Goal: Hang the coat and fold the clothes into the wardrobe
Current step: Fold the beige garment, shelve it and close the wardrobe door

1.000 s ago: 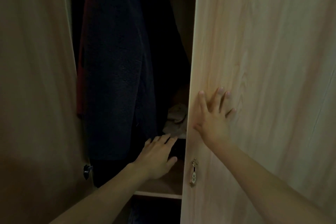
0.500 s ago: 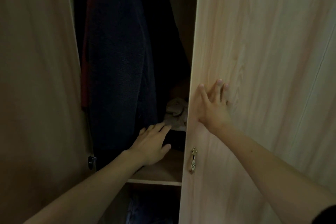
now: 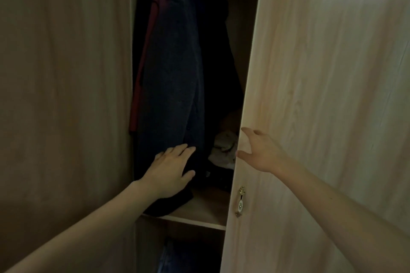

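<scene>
— Dim wardrobe (image 3: 66, 95) interior, both doors ajar, very little light getting past them. Where's the coat?

— Already on the rail, I'd say: the dark blue coat (image 3: 173, 77) hangs full length in the left part of the opening, a red garment (image 3: 144, 68) just beside it against the left door.

— And the hands?

— The left hand (image 3: 170, 173) is spread flat, gripping nothing, fingers against the coat's lower hem just above the shelf (image 3: 199, 213). The right hand (image 3: 259, 153) is loosely open too, thumb and forefinger at the edge of the right door (image 3: 310, 117), above its little brass handle (image 3: 240, 200).

— So which step is this?

— Tucking the coat in, by my reading, with the door steadied. Hanging looks done.

— The folded clothes?

— A pale bundle (image 3: 224, 148) sits on the shelf behind the door edge (crumpled or folded, I can't tell in this gloom).

— Next move?

— Probably push the hem clear of the shelf lip so nothing catches, then deal with the bundle or swing the right door shut, keeping the left hand out of the gap.
</scene>
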